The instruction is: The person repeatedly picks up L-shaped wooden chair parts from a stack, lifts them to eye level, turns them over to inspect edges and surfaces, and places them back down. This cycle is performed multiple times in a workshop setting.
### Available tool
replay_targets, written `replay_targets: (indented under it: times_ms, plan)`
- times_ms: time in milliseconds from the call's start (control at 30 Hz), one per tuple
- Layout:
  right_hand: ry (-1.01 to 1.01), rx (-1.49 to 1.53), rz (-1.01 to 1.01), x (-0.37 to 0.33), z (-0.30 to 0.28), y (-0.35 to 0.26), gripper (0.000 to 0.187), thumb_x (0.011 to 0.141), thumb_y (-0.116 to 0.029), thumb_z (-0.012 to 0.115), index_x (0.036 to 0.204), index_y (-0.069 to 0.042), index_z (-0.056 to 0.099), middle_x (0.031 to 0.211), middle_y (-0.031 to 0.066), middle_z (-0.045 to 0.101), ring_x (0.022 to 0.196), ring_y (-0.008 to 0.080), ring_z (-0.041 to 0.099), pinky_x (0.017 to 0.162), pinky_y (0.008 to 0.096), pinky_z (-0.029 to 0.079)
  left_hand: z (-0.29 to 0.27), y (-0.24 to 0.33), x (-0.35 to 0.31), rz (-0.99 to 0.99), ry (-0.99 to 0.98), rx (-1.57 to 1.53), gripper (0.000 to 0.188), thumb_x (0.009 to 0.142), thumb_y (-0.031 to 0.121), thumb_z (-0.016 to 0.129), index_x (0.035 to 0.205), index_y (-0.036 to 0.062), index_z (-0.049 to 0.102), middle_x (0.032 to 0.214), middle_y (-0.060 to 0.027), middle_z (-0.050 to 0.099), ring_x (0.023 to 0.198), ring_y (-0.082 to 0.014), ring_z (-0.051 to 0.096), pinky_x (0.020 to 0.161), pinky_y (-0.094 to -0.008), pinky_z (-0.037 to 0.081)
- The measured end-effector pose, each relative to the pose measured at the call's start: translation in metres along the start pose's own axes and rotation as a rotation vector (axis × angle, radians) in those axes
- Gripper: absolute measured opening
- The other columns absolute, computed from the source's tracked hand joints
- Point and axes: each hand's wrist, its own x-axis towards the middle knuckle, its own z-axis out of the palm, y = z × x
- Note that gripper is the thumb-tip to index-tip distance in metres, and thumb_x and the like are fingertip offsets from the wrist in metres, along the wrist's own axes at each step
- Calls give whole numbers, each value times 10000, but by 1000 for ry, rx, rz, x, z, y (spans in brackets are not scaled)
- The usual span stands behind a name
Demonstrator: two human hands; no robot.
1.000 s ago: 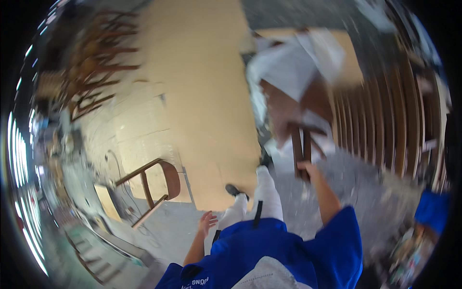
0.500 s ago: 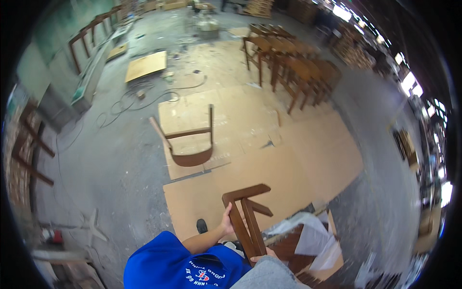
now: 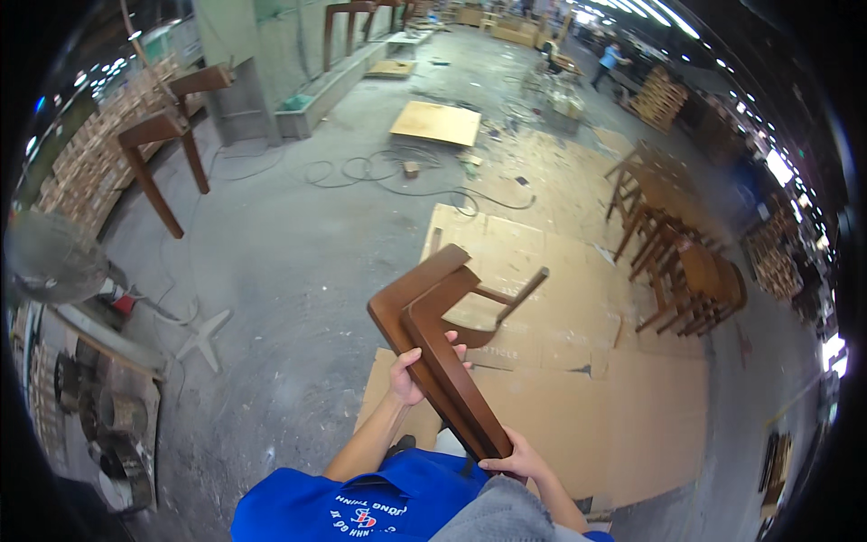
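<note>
Two dark brown, L-shaped wooden chair leg frames [image 3: 442,352] lie side by side in front of my body, tilted with their bent corners up and away. My left hand [image 3: 411,375] is closed around them below the corners, its fingertips showing on the far side. Lower down, my right hand [image 3: 522,456] grips the long members near their bottom ends. Grey cloth [image 3: 497,515] hangs beside my right forearm. Just beyond the held pieces, a chair back frame [image 3: 483,334] with a curved rail rests on cardboard [image 3: 560,406], partly hidden by them.
Wooden chairs [image 3: 677,217] stand grouped at the right. More leg frames [image 3: 163,135] hang or lean at the left, near a fan [image 3: 59,257] with a star-shaped base. A loose hose [image 3: 361,172] curls over the floor beside a flat board [image 3: 436,123]. Far off, a person [image 3: 611,63] stands.
My view has swung left. The held leg frames have turned and now show as two pieces lying close together, nearer to me; both hands still grip them.
</note>
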Motion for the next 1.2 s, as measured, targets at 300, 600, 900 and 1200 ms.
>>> replay_targets:
  times_ms: [300, 600, 900, 1200]
  plan:
    - [-627, -191, -58, 195, -68, -51, 705, 781, -195, 978, 1364, -15, 625, 1101, 77, 729, 982, 158, 700, 861, 327, 578, 41, 45, -16, 622, 475, 395, 643, 992, 179, 723, 1539, 28, 420, 1534, -202, 551, 1367, -408, 604, 1106, -611, 551]
    - [-587, -289, -1013, 293, 81, -183, 501, 886, -198, 868, 1287, 13, 654, 1058, 148, 768, 980, 232, 738, 877, 382, 580, 59, 48, -14, 1300, 1037, 758, 627, 867, 87, 910, 1349, -3, 520, 1288, -125, 678, 1192, -206, 682, 1029, -394, 572]
    - [-631, -93, -911, 309, 171, -258, 346, 926, -249, 860, 1033, 20, 670, 827, 85, 721, 795, 106, 612, 716, 333, 550, 71, 124, -108, 1562, 965, 1208, 740, 800, -32, 906, 1424, 22, 512, 1195, -166, 707, 1061, -238, 737, 936, -411, 606]
    - [-219, -142, -1275, 260, 194, -470, 521, 1045, -470, 704, 1211, 17, 621, 829, 91, 686, 707, 176, 660, 655, 316, 543, 47, 345, -255, 1633, 185, 1065, 616, 828, 231, 921, 1311, 67, 576, 978, -121, 735, 954, -271, 721, 823, -381, 578]
